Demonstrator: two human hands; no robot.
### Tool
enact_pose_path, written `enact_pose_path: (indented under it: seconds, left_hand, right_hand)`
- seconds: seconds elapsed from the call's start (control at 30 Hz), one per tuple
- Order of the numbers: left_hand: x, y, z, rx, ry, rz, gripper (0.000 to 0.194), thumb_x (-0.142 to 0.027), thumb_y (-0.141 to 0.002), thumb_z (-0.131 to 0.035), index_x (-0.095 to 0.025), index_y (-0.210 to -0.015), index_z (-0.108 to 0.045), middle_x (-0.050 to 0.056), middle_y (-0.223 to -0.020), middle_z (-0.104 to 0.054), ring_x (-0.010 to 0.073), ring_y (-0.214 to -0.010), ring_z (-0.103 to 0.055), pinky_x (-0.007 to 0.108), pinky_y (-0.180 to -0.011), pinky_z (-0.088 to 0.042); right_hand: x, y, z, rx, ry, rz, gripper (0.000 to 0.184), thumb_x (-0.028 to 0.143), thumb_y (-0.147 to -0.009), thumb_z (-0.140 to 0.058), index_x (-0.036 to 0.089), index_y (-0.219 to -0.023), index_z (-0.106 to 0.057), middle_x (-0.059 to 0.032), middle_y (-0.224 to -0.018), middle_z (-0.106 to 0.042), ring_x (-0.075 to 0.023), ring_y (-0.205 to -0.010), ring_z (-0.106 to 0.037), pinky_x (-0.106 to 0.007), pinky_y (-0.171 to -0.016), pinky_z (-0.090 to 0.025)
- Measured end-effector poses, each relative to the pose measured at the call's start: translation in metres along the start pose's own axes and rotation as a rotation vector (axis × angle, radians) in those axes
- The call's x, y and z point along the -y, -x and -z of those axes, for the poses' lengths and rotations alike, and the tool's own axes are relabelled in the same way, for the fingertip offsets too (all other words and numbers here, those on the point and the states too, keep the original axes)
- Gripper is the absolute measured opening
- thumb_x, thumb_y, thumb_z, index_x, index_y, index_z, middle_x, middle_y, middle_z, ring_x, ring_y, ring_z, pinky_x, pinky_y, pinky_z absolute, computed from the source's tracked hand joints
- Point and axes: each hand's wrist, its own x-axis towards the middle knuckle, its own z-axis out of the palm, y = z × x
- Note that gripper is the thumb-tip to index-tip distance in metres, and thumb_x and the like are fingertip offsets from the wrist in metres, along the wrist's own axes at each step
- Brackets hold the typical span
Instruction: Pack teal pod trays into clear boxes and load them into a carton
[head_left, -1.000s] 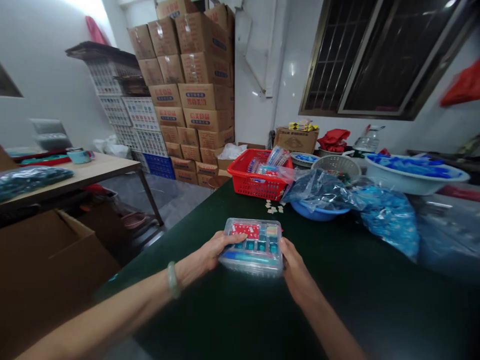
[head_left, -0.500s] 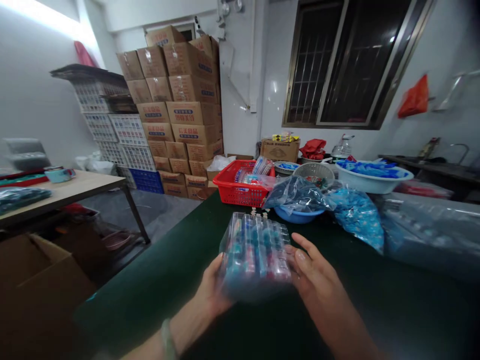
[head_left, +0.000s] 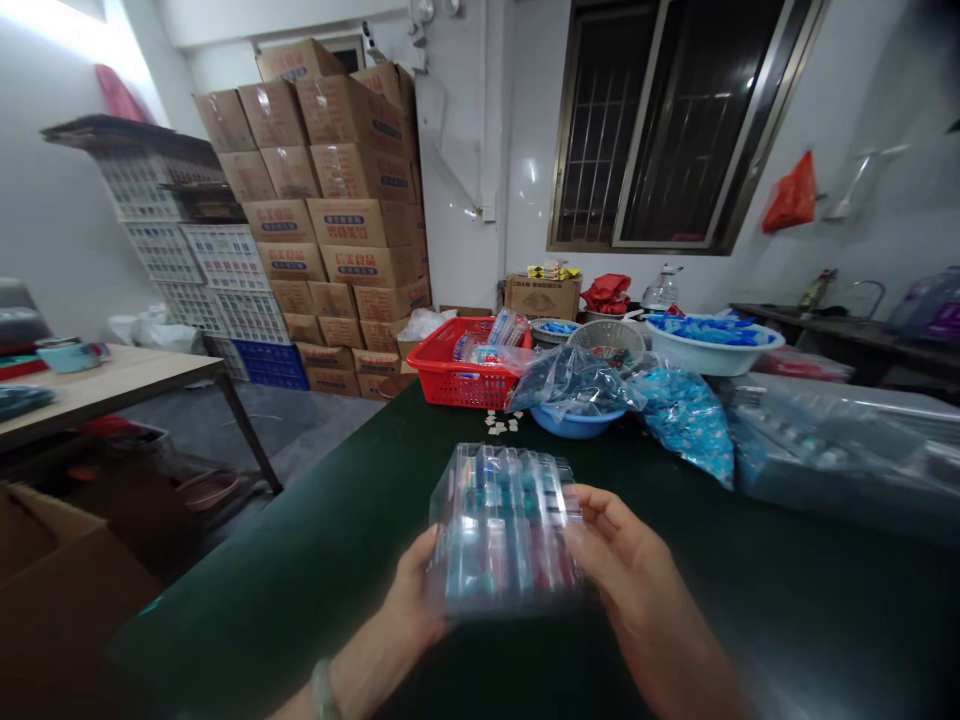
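Observation:
I hold a clear plastic pack [head_left: 501,530] with both hands above the dark green table [head_left: 750,600]. The pack is turned so its ribbed clear side faces me, with blue and red items showing through. My left hand [head_left: 411,610] grips its left and lower edge from behind. My right hand [head_left: 628,562] grips the right edge, fingers curled onto the pack. A pale green bangle [head_left: 324,690] sits on my left wrist.
On the table behind stand a red basket [head_left: 457,378], a blue bowl [head_left: 574,422] under a plastic bag, a bag of blue pieces [head_left: 686,420], a white basin [head_left: 712,352] and small white bits [head_left: 499,424]. Stacked cardboard boxes [head_left: 330,210] and a wooden table [head_left: 112,385] are at left.
The pack was lifted off the table and flipped from its labelled side to its ribbed side. My right hand went from open beside it to closed on its edge. The view tilted up.

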Motion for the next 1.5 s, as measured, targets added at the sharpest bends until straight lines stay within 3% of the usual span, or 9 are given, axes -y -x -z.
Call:
enact_pose_path:
  seconds: [0.17, 0.27, 0.53, 0.73, 0.97, 1.1, 1.27, 1.37, 1.5]
  left_hand:
    - [0.002, 0.005, -0.001, 0.056, 0.035, -0.015, 0.017, -0.023, -0.075, -0.057, -0.009, -0.084, -0.063, 0.009, -0.080, -0.069, 0.0221, -0.080, -0.064, 0.036, -0.082, -0.047]
    - [0.002, 0.005, 0.001, 0.080, 0.034, -0.030, 0.019, -0.023, -0.079, -0.054, -0.010, -0.090, -0.062, 0.009, -0.082, -0.068, 0.0207, -0.079, -0.064, 0.037, -0.083, -0.046]
    - [0.001, 0.000, 0.006, -0.042, -0.040, -0.070, 0.026, -0.024, -0.073, -0.061, -0.007, -0.092, -0.063, 0.013, -0.087, -0.069, 0.0297, -0.087, -0.063, 0.053, -0.093, -0.035]
    - [0.002, 0.000, 0.012, -0.116, -0.055, -0.051, 0.025, -0.026, -0.074, -0.059, -0.008, -0.092, -0.063, 0.013, -0.086, -0.069, 0.0293, -0.087, -0.063, 0.053, -0.093, -0.035]
    - [0.000, 0.001, 0.007, -0.106, -0.176, -0.071, 0.038, -0.025, -0.073, -0.061, -0.008, -0.106, -0.055, 0.016, -0.098, -0.066, 0.0334, -0.095, -0.060, 0.056, -0.091, -0.036]
    - [-0.003, -0.001, -0.008, -0.222, -0.282, -0.081, 0.039, -0.023, -0.070, -0.065, -0.009, -0.105, -0.055, 0.014, -0.093, -0.067, 0.0338, -0.092, -0.061, 0.056, -0.089, -0.039]
    - [0.001, -0.016, -0.047, -0.279, -0.535, -0.025, 0.046, -0.019, -0.063, -0.072, -0.011, -0.105, -0.054, 0.011, -0.087, -0.068, 0.0302, -0.083, -0.064, 0.050, -0.083, -0.046]
    - [0.013, -0.032, -0.076, -0.185, -0.718, 0.049, 0.048, -0.018, -0.060, -0.075, -0.012, -0.103, -0.055, 0.010, -0.086, -0.068, 0.0277, -0.077, -0.065, 0.046, -0.079, -0.049]
    - [0.045, -0.056, -0.113, 0.081, -0.905, 0.140, 0.046, -0.017, -0.061, -0.075, -0.013, -0.103, -0.055, 0.011, -0.090, -0.067, 0.0273, -0.081, -0.064, 0.044, -0.078, -0.049]
  right_hand:
    - [0.002, -0.003, -0.002, -0.083, 0.087, -0.042, 0.040, 0.033, -0.070, -0.069, 0.019, -0.104, -0.053, -0.0075, -0.104, -0.061, -0.0226, -0.095, -0.058, -0.035, -0.081, -0.047]
    - [-0.003, -0.005, -0.002, -0.115, 0.094, -0.036, 0.041, 0.037, -0.071, -0.067, 0.018, -0.105, -0.052, -0.0084, -0.102, -0.061, -0.0237, -0.092, -0.059, -0.036, -0.077, -0.048]
    - [-0.007, -0.005, -0.003, -0.134, 0.150, -0.005, 0.053, 0.035, -0.063, -0.072, 0.018, -0.106, -0.047, -0.0093, -0.100, -0.061, -0.0266, -0.094, -0.058, -0.035, -0.070, -0.051]
    - [-0.008, -0.004, -0.001, -0.149, 0.162, -0.019, 0.048, 0.038, -0.067, -0.069, 0.018, -0.105, -0.048, -0.0088, -0.104, -0.060, -0.0256, -0.099, -0.057, -0.036, -0.077, -0.049]
    - [-0.013, -0.005, 0.001, -0.187, 0.235, -0.017, 0.064, 0.034, -0.059, -0.076, 0.018, -0.111, -0.042, -0.0101, -0.108, -0.058, -0.0252, -0.102, -0.055, -0.036, -0.082, -0.048]
    - [-0.016, -0.005, 0.017, -0.152, 0.169, -0.043, 0.068, 0.041, -0.059, -0.075, 0.017, -0.113, -0.043, -0.0116, -0.113, -0.055, -0.0259, -0.107, -0.051, -0.037, -0.085, -0.045]
    - [-0.028, 0.008, 0.062, -0.151, -0.020, -0.110, 0.086, 0.058, -0.060, -0.068, 0.016, -0.126, -0.033, -0.0160, -0.122, -0.050, -0.0304, -0.105, -0.052, -0.041, -0.078, -0.045]
    - [-0.034, 0.026, 0.084, -0.191, -0.091, -0.115, 0.092, 0.060, -0.062, -0.066, 0.021, -0.133, -0.021, -0.0147, -0.120, -0.052, -0.0302, -0.099, -0.056, -0.043, -0.073, -0.046]
    - [-0.029, 0.055, 0.100, -0.168, -0.176, 0.014, 0.083, 0.053, -0.061, -0.069, 0.026, -0.130, -0.032, -0.0115, -0.120, -0.052, -0.0311, -0.098, -0.056, -0.045, -0.074, -0.046]
